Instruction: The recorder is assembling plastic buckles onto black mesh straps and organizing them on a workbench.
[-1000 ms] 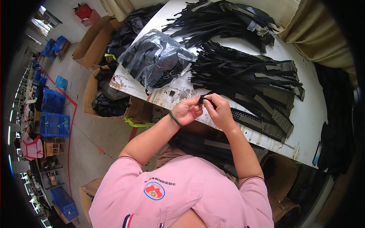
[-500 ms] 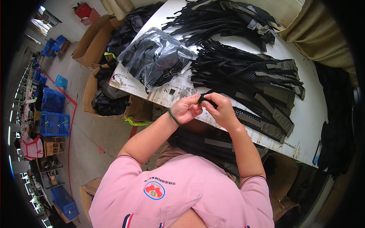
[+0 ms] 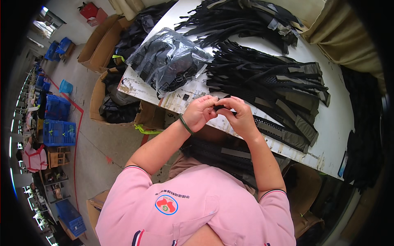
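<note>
Just above the near table edge, my left hand [image 3: 198,115] and my right hand [image 3: 241,117] meet, fingertips pinched together. Between them is the end of a black fabric strap [image 3: 222,108], mostly hidden by the fingers. My left wrist wears a dark green bangle [image 3: 186,124]. Past my right hand, a black strap with a mesh part [image 3: 269,128] runs along the table edge; whether it is the same strap, I cannot tell. Beyond lies a fanned pile of black straps with grey patches [image 3: 266,78].
A clear plastic bag of black items [image 3: 168,61] lies left on the white table [image 3: 334,123]. Farther back is another heap of black strips [image 3: 242,20]. Cardboard boxes [image 3: 96,100] with dark goods stand at the left. Blue crates [image 3: 59,133] line the floor beyond.
My fingers have drawn closer around the strap end, so less of it shows. My left hand has shifted slightly up and toward the right hand.
</note>
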{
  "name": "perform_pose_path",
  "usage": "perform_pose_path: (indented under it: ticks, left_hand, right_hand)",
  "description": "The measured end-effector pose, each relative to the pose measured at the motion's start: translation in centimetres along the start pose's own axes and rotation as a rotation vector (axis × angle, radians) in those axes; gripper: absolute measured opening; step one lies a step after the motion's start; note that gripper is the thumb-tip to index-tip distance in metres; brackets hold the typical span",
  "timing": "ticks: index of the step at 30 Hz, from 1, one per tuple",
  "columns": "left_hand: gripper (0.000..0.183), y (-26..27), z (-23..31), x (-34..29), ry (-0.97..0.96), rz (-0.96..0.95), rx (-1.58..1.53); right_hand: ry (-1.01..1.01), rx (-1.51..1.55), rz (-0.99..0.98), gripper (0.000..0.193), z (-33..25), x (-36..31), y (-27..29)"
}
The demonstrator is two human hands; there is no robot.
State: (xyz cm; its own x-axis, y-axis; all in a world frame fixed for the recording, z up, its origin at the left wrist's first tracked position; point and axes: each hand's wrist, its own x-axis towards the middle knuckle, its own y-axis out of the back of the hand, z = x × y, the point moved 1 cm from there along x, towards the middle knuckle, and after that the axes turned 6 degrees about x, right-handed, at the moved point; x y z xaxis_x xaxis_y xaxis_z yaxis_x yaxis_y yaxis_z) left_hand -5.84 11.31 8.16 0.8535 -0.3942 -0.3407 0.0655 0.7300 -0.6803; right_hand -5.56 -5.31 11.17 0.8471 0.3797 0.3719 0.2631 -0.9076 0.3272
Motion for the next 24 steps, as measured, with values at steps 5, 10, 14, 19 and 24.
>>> perform_pose_path:
  ticks: [5,10,14,19,24]
  left_hand:
    - [0.011,-0.5,-0.8,0.1,-0.109,0.039,0.046]
    - [0.008,-0.8,-1.0,0.4,-0.319,0.078,0.394]
    - [0.009,-1.3,-1.1,0.1,-0.315,0.156,0.412]
    - [0.007,-1.1,-1.6,-0.1,-0.454,0.12,0.494]
    - [0.007,-1.2,-1.7,-0.8,-0.54,0.042,0.63]
  right_hand:
    - [0.118,-0.148,0.123,0.014,0.1,-0.3,-0.1]
    - [-0.263,0.556,0.149,0.015,0.4,-1.3,-1.0]
    - [-0.526,0.731,0.15,0.027,0.9,-1.5,-0.2]
    - [-0.593,0.765,0.184,0.028,0.7,-1.4,0.0]
    - [-0.603,0.789,0.22,0.028,1.1,-1.8,0.1]
